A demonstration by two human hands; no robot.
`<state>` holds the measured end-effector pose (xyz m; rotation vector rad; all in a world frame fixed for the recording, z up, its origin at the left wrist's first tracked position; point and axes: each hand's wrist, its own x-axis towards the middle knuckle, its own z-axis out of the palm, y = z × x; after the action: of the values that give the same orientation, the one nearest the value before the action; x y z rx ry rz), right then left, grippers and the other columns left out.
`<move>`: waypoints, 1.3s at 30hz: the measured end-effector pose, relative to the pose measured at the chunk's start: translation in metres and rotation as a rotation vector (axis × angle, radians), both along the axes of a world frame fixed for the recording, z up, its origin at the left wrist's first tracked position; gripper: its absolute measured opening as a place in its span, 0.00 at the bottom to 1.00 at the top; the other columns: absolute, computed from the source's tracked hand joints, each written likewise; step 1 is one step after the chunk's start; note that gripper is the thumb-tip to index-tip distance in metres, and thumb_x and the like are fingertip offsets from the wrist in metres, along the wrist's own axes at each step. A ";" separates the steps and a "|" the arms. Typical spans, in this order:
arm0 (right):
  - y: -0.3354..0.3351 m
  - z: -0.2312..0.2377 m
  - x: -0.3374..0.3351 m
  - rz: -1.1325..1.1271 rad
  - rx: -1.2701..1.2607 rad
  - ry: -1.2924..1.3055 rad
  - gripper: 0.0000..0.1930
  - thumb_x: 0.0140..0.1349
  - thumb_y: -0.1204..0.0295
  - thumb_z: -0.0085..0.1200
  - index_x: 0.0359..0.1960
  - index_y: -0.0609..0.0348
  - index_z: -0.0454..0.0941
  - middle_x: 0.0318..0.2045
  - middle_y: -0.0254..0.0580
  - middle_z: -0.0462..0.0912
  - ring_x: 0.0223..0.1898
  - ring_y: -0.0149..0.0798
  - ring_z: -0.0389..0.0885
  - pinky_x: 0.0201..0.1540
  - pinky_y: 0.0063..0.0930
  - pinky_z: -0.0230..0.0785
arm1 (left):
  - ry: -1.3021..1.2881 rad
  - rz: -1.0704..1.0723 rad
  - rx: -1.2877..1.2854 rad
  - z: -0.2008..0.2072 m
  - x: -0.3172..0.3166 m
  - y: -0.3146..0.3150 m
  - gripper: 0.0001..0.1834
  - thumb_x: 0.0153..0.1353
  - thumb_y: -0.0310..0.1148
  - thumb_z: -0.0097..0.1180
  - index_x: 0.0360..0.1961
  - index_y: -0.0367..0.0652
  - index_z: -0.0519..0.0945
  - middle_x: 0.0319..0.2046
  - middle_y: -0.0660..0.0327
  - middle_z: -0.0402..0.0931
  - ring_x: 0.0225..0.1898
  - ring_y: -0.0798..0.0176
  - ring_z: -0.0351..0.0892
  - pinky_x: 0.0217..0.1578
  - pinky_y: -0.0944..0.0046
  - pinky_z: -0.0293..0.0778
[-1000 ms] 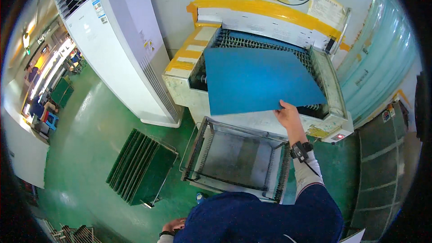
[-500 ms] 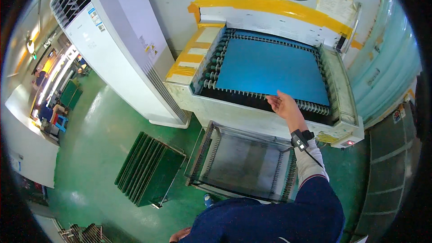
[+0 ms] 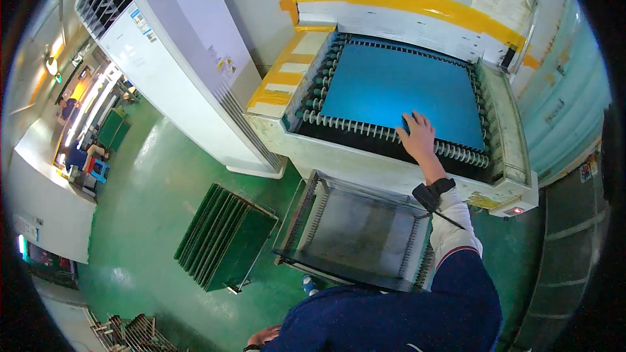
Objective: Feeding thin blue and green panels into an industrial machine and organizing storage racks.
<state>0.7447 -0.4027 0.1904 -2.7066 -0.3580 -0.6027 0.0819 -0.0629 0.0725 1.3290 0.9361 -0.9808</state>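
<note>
A flat blue panel lies on the spiked rollers of a low white machine. My right hand is over the panel's front edge, palm down, fingers apart, with the fingertips at the blue surface. Whether they press on it I cannot tell. A black strap with a small device sits round my right wrist. Low in the picture, beside my body, is my left hand; its fingers are mostly hidden.
Below the machine stands a wheeled rack with a grey sheet. Left of it is a rack of green panels. A tall white air conditioner rises at the left. Clear plastic sheeting hangs at the right. People sit at a far bench.
The blue panel has slid back from me, baring more of the front roller row. My right hand has moved from the panel's front edge onto its surface, fingers spreading out.
</note>
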 end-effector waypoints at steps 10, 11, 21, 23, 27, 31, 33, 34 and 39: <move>0.000 0.012 0.005 -0.013 -0.051 0.134 0.26 0.58 0.53 0.56 0.58 0.43 0.72 0.63 0.47 0.66 0.65 0.52 0.60 0.64 0.54 0.52 | -0.009 0.041 -0.002 -0.007 -0.014 -0.011 0.26 0.65 0.37 0.50 0.63 0.42 0.67 0.61 0.56 0.68 0.59 0.57 0.69 0.61 0.59 0.62; 0.000 0.013 0.003 -0.019 -0.061 0.134 0.26 0.58 0.53 0.56 0.58 0.43 0.72 0.63 0.47 0.67 0.65 0.52 0.61 0.63 0.54 0.53 | -0.017 0.050 -0.001 -0.009 -0.017 -0.013 0.26 0.65 0.37 0.50 0.63 0.42 0.67 0.60 0.56 0.68 0.59 0.56 0.69 0.61 0.59 0.62; 0.001 0.014 0.017 -0.016 -0.075 0.172 0.27 0.58 0.53 0.55 0.59 0.44 0.72 0.63 0.47 0.66 0.64 0.53 0.61 0.62 0.56 0.55 | -0.034 0.128 -0.109 -0.004 -0.021 -0.016 0.33 0.61 0.47 0.57 0.65 0.50 0.64 0.49 0.69 0.72 0.44 0.67 0.69 0.41 0.63 0.66; 0.001 0.014 0.019 -0.012 -0.081 0.191 0.27 0.58 0.53 0.55 0.59 0.43 0.72 0.63 0.47 0.66 0.64 0.53 0.60 0.62 0.55 0.54 | -0.026 0.059 -0.052 -0.028 -0.035 -0.014 0.33 0.62 0.45 0.54 0.66 0.44 0.63 0.64 0.59 0.64 0.63 0.57 0.64 0.62 0.60 0.59; -0.003 0.016 0.020 0.002 -0.084 0.212 0.27 0.58 0.53 0.55 0.59 0.45 0.72 0.63 0.47 0.66 0.64 0.53 0.61 0.62 0.52 0.56 | -0.038 0.199 -0.162 -0.040 -0.046 -0.006 0.35 0.60 0.45 0.58 0.66 0.47 0.63 0.60 0.62 0.68 0.56 0.61 0.70 0.55 0.60 0.67; -0.003 0.007 0.010 0.084 0.011 0.137 0.24 0.57 0.55 0.56 0.55 0.49 0.75 0.60 0.49 0.69 0.61 0.55 0.64 0.61 0.50 0.59 | -0.037 0.209 -0.201 -0.057 -0.047 0.000 0.36 0.59 0.45 0.60 0.66 0.47 0.62 0.59 0.62 0.69 0.55 0.61 0.71 0.53 0.59 0.70; 0.004 0.010 -0.015 0.177 0.068 0.105 0.22 0.57 0.56 0.57 0.52 0.51 0.78 0.58 0.50 0.71 0.60 0.55 0.66 0.60 0.48 0.60 | -0.021 0.202 -0.225 -0.066 -0.048 0.005 0.37 0.58 0.45 0.61 0.66 0.47 0.62 0.58 0.62 0.70 0.54 0.62 0.72 0.51 0.59 0.71; 0.014 0.020 -0.036 0.209 0.100 0.086 0.19 0.58 0.58 0.57 0.47 0.53 0.80 0.55 0.49 0.74 0.58 0.52 0.69 0.60 0.44 0.61 | -0.010 0.202 -0.243 -0.072 -0.048 0.008 0.38 0.58 0.45 0.61 0.66 0.47 0.61 0.58 0.62 0.70 0.54 0.62 0.73 0.51 0.59 0.72; 0.026 0.022 -0.141 0.510 0.219 0.188 0.16 0.56 0.63 0.60 0.45 0.55 0.80 0.51 0.47 0.78 0.55 0.49 0.72 0.59 0.39 0.63 | 0.031 0.196 -0.306 -0.106 -0.048 0.030 0.40 0.56 0.45 0.64 0.67 0.48 0.60 0.57 0.62 0.71 0.52 0.62 0.74 0.47 0.58 0.75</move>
<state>0.6042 -0.3769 0.2126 -2.3049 -0.8405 -0.2225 0.0338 -0.0325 -0.0337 0.9507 0.8815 -0.9510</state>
